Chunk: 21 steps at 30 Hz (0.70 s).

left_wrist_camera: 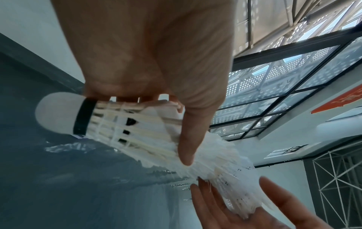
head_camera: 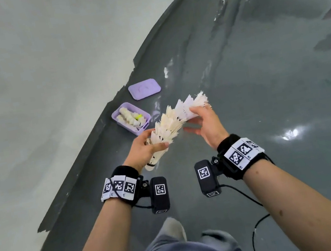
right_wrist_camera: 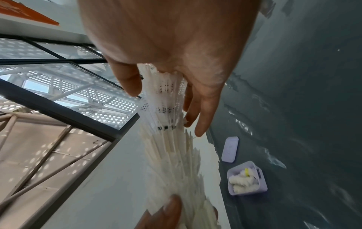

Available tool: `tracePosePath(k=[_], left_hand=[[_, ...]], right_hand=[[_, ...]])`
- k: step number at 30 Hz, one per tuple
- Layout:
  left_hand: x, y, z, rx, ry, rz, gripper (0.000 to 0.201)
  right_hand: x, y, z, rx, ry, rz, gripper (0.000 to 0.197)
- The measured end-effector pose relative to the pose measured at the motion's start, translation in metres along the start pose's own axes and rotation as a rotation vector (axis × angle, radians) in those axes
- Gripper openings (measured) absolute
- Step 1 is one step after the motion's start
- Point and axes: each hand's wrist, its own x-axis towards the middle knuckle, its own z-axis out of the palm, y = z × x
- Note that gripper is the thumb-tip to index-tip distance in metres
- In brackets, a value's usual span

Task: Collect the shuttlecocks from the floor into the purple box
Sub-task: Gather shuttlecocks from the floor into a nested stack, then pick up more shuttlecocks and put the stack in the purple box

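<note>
I see a long stack of shuttlecocks (head_camera: pixel 173 124), nested one in another, held in the air above the floor (head_camera: pixel 267 107) by both hands. My left hand (head_camera: pixel 145 148) grips the lower end of the stack near the cork tip, fingers and thumb curled around the feathers. My right hand (head_camera: pixel 206 124) holds the upper end, thumb on one side and fingers on the other side of the white skirts. The purple box (head_camera: pixel 131 118) stands on the grey floor just beside the foot of the wall (head_camera: pixel 31 82) — it already has several shuttlecocks inside, one with a yellow-green part. Its purple lid (head_camera: pixel 144 88) lies flat on the floor near the box, a little farther along the wall, not touching it.
</note>
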Motion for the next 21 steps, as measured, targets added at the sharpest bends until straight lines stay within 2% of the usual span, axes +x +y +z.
tracePosePath(k=[3, 5, 6, 11, 17, 21], left_hand=[[0.07, 0.035, 0.029, 0.019, -0.022, -0.019, 0.055], [0.126, 0.053, 0.045, 0.017, 0.002, -0.042, 0.057], [0.139, 0.058, 0.049, 0.014, 0.013, -0.056, 0.057], [0.266, 0.093, 0.072, -0.056, 0.136, -0.076, 0.054], [0.373, 0.118, 0.071, -0.064, 0.261, -0.066, 0.051], [0.451, 0.112, 0.052, -0.151, 0.365, -0.127, 0.057]], right_hand=[[0.078, -0.032, -0.026, -0.092, 0.038, -0.004, 0.016], [0.144, -0.047, -0.038, -0.142, 0.031, 0.002, 0.016], [0.159, -0.048, -0.04, -0.161, 0.021, -0.003, 0.015], [0.316, -0.081, -0.044, -0.26, -0.129, -0.07, 0.008], [0.446, -0.11, -0.027, -0.335, -0.29, -0.133, 0.009], [0.55, -0.103, 0.019, -0.434, -0.397, -0.073, 0.023]])
